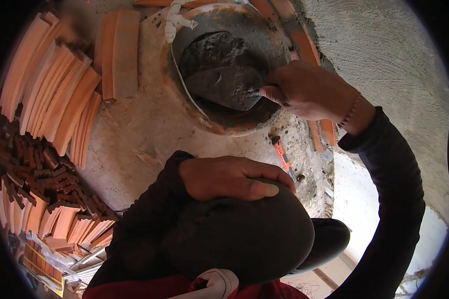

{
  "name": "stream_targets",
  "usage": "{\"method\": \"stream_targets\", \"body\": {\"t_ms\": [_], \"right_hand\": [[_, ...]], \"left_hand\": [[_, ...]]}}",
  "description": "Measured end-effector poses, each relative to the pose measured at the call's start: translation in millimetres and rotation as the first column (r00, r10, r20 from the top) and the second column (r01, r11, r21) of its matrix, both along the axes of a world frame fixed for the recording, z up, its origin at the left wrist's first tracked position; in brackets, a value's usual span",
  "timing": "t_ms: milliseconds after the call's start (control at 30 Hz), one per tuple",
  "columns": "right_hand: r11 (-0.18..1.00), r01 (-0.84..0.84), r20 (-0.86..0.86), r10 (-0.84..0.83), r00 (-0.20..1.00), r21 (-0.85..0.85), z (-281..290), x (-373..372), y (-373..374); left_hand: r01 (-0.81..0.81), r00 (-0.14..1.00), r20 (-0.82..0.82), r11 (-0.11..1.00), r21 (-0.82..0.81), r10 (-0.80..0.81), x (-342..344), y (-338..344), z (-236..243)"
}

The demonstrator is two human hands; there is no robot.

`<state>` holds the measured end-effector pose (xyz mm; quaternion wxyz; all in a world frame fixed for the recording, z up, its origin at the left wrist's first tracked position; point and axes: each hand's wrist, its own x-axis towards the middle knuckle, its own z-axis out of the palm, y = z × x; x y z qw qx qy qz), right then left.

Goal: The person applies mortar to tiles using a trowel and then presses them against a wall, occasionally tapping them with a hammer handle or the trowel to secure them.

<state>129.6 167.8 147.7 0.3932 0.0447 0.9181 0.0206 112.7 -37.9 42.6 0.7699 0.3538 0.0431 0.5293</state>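
My right hand (312,92) is closed round the handle of a trowel (222,88), the grip mostly covered by my fingers. Its broad blade, smeared with grey mortar, lies over the round bucket (229,128). Inside that bucket is wet, dark grey mortar (215,50), partly behind the blade. A thin handle with a white wrapped piece (173,21) hangs at the bucket's left side. My left hand (229,177) rests on my dark-trousered knee (244,234), fingers stretched out over it and nothing held.
Stacks of orange clay bricks (60,89) fill the left side, with more bricks (60,219) below. A few thin clay pieces (119,55) lie left of the bucket. An orange-handled tool (281,153) lies before the wall's foot. Rough grey plaster covers the wall (384,50) at right.
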Motion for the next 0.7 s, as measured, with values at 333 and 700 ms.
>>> {"method": "stream_targets", "body": {"t_ms": [333,700], "right_hand": [[0.990,-0.108,0.018,0.106,0.994,0.095,31.9,-19.6,9.9],[0.903,-0.308,-0.254,0.386,0.887,0.299,47.1,15.2,32.3]], "left_hand": [[0.020,1.000,-0.012,0.996,-0.086,-0.021,-6.8,-3.7,1.1],[0.007,1.000,0.010,0.996,-0.084,-0.006,-4.0,-0.2,-1.4]]}}
